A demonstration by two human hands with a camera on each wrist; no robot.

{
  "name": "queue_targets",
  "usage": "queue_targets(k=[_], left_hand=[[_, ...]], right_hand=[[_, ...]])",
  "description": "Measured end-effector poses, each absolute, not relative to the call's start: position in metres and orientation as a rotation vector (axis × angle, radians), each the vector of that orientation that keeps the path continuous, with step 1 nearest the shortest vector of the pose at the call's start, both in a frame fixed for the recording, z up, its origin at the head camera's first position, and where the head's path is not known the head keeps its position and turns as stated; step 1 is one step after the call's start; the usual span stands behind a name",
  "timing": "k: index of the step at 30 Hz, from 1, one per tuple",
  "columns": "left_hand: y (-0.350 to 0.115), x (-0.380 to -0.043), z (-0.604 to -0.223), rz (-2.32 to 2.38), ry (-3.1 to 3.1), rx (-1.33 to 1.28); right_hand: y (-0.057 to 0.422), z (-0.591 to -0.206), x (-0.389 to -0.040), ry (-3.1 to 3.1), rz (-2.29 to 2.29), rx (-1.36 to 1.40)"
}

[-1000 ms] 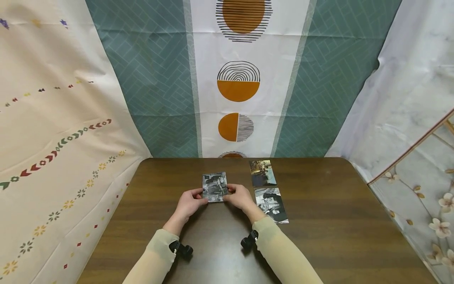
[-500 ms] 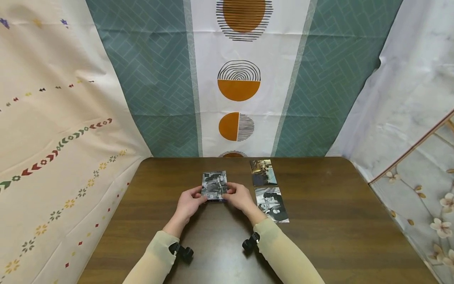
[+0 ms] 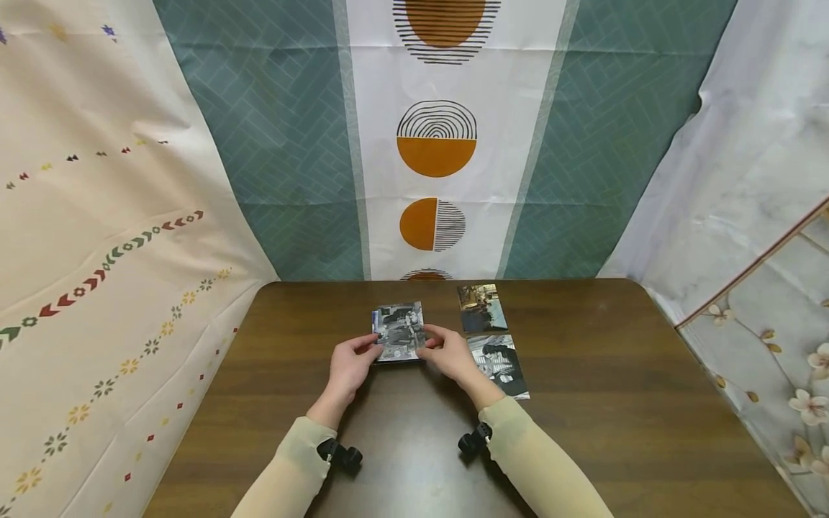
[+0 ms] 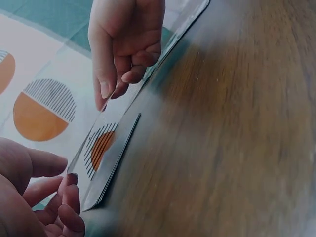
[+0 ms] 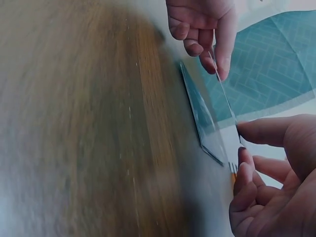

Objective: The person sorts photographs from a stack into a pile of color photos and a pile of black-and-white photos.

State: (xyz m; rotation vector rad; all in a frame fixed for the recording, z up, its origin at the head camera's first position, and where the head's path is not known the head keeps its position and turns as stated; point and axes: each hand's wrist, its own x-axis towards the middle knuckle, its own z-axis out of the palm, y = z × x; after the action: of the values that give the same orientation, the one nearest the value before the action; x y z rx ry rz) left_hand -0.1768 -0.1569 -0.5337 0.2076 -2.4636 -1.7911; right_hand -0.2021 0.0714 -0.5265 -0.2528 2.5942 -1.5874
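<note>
Head view: where is the black-and-white photo card (image 3: 400,331), and how do the hands meet it?

It is toward the far side of the desk (image 3: 583,432), picture side up, held between the left hand (image 3: 350,365) and the right hand (image 3: 451,352). Each hand takes one side edge, near the lower corner.

How far apart are the fingers?

About a card's thickness. In both wrist views the thumb and fingertips of each hand pinch the card's edge, with other fingers curled in below; neither hand visibly grips anything else.

Why by the edges?

Probably to leave the printed face uncovered and the thin sheet flat; a hold on opposite sides also lets both hands govern its tilt.

What is the gap beneath it?

The left wrist view shows a thin, glossy stack of cards (image 4: 111,170) resting on the desk, apart from the held card. Raising the card presumably keeps it free of that stack, whose layers are too fine to count.

And the pair at the right?

A colour photo card (image 3: 482,308) lies just beyond a second black-and-white photo card (image 3: 500,360). Set roughly in a column without evident overlap, they seem placed so that neither covers the other's picture.
</note>
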Motion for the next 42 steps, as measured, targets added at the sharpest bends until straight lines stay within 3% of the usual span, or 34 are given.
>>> queue_targets(k=[42], left_hand=[[-0.03,-0.166,-0.544,-1.865,-2.581,-0.228]], right_hand=[[0.216,-0.524,-0.168,2.676,-1.427,-0.053]])
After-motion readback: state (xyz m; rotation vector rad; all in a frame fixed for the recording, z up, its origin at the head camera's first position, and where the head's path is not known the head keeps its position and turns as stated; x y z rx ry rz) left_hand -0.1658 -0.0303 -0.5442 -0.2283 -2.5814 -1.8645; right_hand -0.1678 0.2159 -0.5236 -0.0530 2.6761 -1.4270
